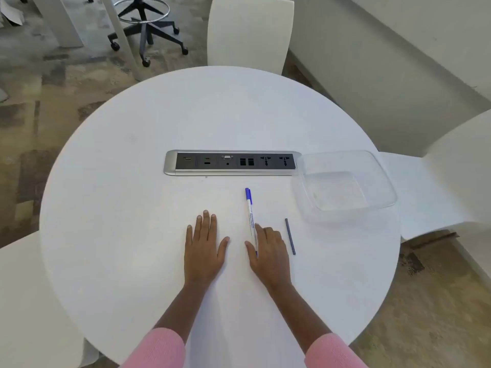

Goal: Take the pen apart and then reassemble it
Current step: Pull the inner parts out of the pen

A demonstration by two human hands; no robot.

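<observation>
**kit:** so where was the pen [249, 213] at that point? in hand or not?

**mo:** it was lying on the white round counter [132, 208], a bit right of centre of the frame, running nearly straight up and down. Blue cap was on, at the end toward the top. The lower end ran in between the thumb and forefinger of the right hand [268, 251]. That hand was down on the counter and touching it, other fingers a little bent, but honestly I couldn't tell if it was really pinching the pen or just lying against it.

**kit:** and the other one?

**mo:** left hand [204, 243] was flat on the counter, palm down, fingers straight and slightly spread, nothing in it. It sat just left of the right hand, apart from the pen. Pink sleeves [159, 349] at the bottom edge.

**kit:** anything else on there?

**mo:** a thin dark stick [290, 236] just right of the right hand, not touching it, roughly parallel to the pen. Above the pen, a silver and black socket panel [233, 163] set into the counter. A clear plastic tub [382, 176] at centre right, its corner up against the panel's right end. A white chair [249, 30] stood past the far edge, top centre.
</observation>
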